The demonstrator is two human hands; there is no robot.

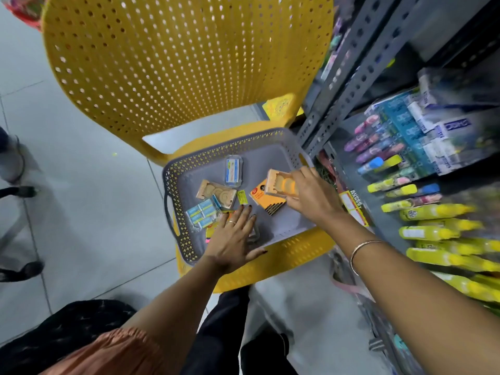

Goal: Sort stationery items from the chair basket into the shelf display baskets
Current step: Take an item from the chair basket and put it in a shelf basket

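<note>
A grey perforated basket stands on the seat of a yellow chair. My right hand grips a tan cardboard pack with yellow contents above the basket's right half. Under it lies an orange pencil pack. My left hand rests flat with spread fingers on the basket's near side, partly covering small items. A second tan pack, several small blue boxes, a clear blue case and a yellow tag lie on the basket floor.
A grey metal shelf stands right of the chair, holding glue bottles, highlighters and boxed goods. Another person's feet are at the left on the tiled floor. My dark-trousered legs stand below the chair.
</note>
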